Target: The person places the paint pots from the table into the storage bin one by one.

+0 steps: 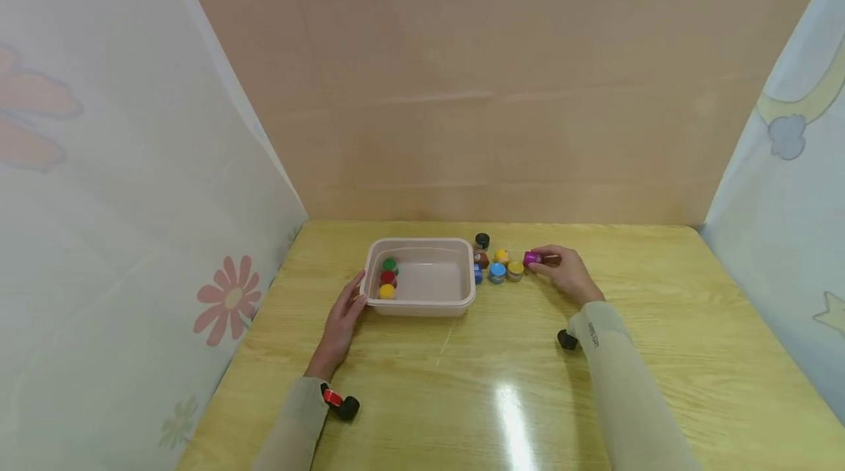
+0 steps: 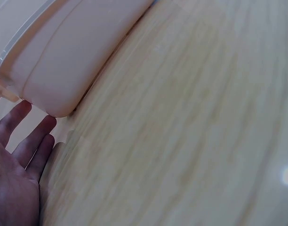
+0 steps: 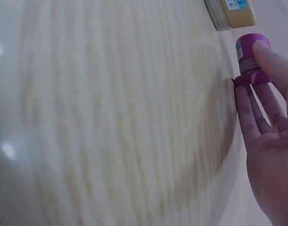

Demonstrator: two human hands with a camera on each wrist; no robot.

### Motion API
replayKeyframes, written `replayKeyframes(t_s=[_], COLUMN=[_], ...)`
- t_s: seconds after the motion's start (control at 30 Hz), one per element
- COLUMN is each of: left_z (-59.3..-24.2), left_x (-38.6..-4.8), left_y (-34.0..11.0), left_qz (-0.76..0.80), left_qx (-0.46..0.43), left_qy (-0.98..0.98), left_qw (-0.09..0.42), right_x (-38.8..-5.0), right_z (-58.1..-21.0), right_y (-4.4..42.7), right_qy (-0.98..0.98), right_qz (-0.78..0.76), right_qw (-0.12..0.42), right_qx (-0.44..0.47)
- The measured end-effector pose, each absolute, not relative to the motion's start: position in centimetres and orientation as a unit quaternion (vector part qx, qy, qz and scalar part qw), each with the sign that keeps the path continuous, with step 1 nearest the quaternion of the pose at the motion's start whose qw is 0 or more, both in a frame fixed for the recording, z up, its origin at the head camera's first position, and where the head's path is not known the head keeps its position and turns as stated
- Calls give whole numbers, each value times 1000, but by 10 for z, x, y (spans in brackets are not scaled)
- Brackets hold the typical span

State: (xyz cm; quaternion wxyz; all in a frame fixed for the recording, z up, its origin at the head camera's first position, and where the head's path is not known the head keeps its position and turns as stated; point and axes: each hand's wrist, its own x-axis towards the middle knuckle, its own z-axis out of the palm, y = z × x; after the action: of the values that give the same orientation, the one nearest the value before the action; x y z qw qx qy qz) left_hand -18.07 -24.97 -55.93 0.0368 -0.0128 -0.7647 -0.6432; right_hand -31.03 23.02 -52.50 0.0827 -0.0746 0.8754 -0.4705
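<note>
My right hand [image 1: 564, 274] pinches a small purple paint jar [image 1: 531, 258] between thumb and fingers, to the right of the other jars. The right wrist view shows this purple jar [image 3: 250, 52] tilted, with the thumb [image 3: 271, 61] on its upper part. My left hand [image 1: 342, 324] touches the left end of a pale pink plastic box [image 1: 419, 308], its fingers fairly straight against the wall. Inside the box, along its left side, lie a green-lidded jar [image 1: 390, 265], a red one [image 1: 388, 278] and a yellow one [image 1: 386, 292].
Between box and right hand stand several more jars: black [image 1: 483, 241], brown [image 1: 481, 260], dark blue [image 1: 478, 274], light blue [image 1: 497, 273], yellow [image 1: 502, 257] and ochre [image 1: 516, 271]. The wood-grain table [image 1: 422, 398] ends at a brown papered wall [image 1: 502, 126].
</note>
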Motion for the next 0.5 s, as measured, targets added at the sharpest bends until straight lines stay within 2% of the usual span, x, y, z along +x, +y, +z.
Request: replayKeyframes(t_s=[0.5], left_z=[-552], left_x=[-181], left_y=[-250], left_qz=[-649], left_qx=[9], left_qy=[-761], left_qw=[6], right_x=[-316], right_z=[-516], right_y=[236], right_qy=[875], right_qz=[-473], right_qw=[83], right_qx=[-69])
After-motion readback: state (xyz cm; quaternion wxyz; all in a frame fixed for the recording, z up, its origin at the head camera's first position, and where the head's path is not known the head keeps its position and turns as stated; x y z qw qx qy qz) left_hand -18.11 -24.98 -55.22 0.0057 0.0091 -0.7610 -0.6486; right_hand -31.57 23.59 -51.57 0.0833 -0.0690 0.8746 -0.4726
